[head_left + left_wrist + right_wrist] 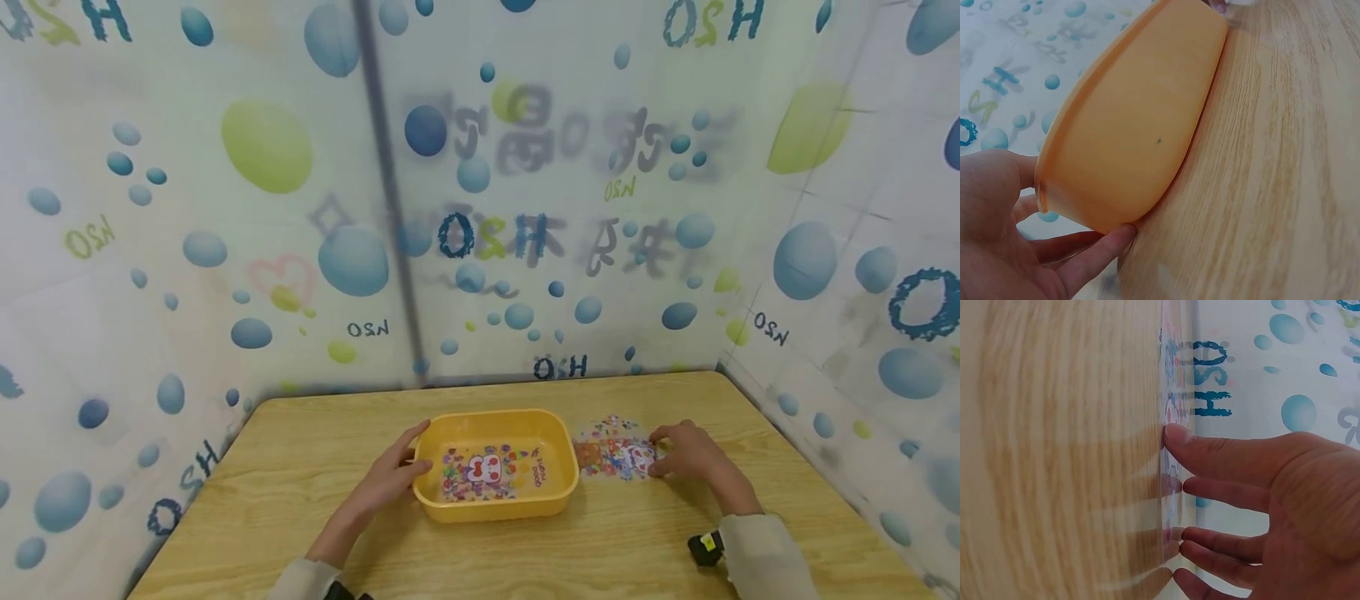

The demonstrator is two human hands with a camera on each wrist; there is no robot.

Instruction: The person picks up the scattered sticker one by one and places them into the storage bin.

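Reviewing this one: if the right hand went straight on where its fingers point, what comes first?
The right hand would probably meet the clear printed piece first, which it appears to touch. Farther along sits the yellow tub, though exact depth is unclear.

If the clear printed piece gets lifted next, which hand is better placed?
Likely the right hand: it touches the right edge of the clear printed piece, while the left hand holds the yellow tray.
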